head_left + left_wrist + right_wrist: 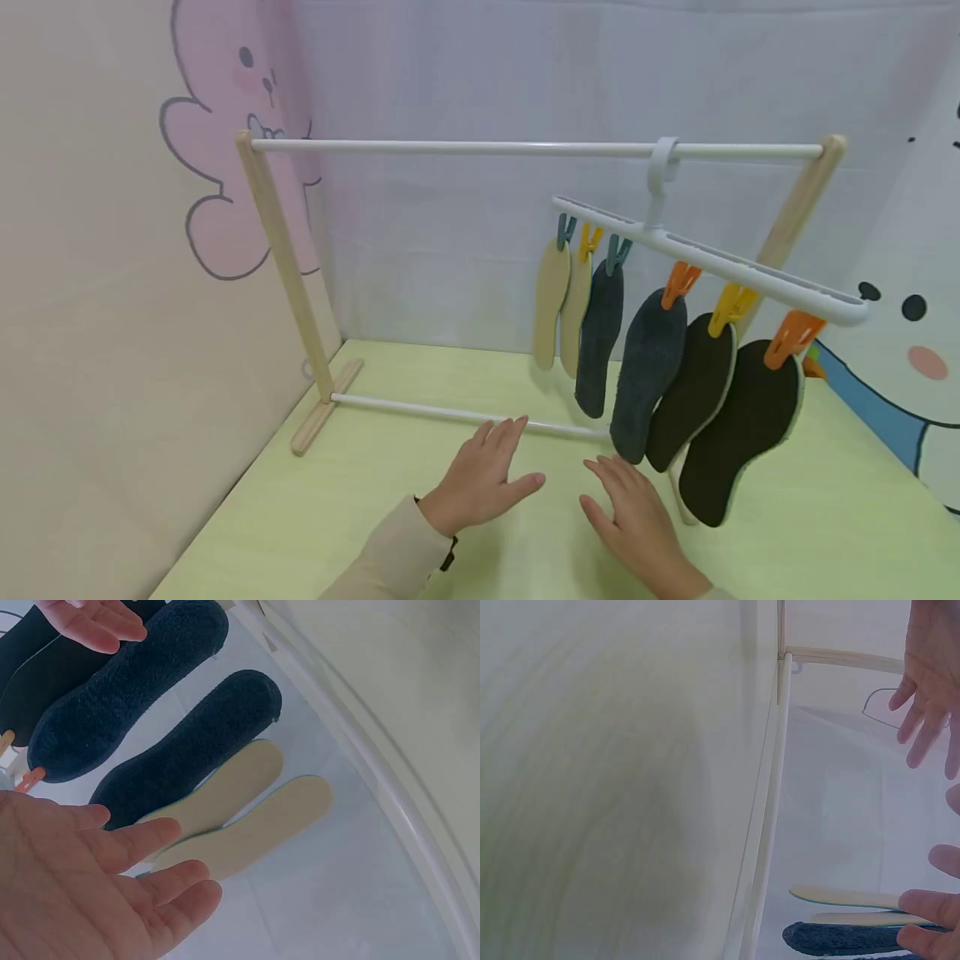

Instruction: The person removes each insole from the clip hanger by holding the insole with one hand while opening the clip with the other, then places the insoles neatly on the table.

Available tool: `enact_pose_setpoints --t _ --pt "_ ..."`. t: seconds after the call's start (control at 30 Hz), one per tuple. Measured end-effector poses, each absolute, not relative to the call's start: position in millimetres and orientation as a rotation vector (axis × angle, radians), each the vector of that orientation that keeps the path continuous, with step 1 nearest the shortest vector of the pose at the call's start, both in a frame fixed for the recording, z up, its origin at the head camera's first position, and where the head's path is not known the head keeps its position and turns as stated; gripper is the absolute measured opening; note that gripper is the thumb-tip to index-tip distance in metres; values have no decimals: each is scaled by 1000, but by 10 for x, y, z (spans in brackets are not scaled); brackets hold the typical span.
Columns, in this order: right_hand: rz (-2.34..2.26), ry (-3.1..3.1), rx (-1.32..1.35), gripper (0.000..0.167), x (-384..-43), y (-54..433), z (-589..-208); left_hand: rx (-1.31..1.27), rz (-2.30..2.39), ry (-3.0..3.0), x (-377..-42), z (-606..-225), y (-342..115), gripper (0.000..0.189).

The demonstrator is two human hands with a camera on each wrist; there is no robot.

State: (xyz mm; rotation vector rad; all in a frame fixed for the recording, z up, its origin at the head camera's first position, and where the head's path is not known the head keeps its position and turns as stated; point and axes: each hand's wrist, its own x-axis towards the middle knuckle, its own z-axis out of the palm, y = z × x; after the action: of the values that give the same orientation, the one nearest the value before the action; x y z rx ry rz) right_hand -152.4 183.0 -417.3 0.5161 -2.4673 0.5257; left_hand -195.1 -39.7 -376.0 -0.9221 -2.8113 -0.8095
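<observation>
My left hand [480,479] is held over the table, fingers extended and thumb apart, with nothing in it. To its right, my right hand [633,521] has its fingers spread just below the hanging insoles and holds nothing. A white hanger [720,258] carries a row of insoles: beige ones [552,304] at the far end, dark blue fuzzy ones [651,367] in the middle, black ones [742,425] nearest. Green, yellow and orange clothespins [795,337] clip them on. In the left wrist view, the left palm [67,885] faces the beige insoles [262,825].
The hanger hooks over the white top rail [450,147] of a rack with wooden posts [285,258]. A lower white rail [420,408] crosses just beyond my hands. The pale green table [247,533] meets a wall at left and a cloth backdrop [442,250] behind.
</observation>
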Motion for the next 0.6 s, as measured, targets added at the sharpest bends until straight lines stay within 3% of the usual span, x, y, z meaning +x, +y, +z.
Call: enact_pose_setpoints --t 0.6 --pt "472 -2240 520 27 -1548 1875 -4195 -1179 -803 -2698 -2254 -3441 -241 68"
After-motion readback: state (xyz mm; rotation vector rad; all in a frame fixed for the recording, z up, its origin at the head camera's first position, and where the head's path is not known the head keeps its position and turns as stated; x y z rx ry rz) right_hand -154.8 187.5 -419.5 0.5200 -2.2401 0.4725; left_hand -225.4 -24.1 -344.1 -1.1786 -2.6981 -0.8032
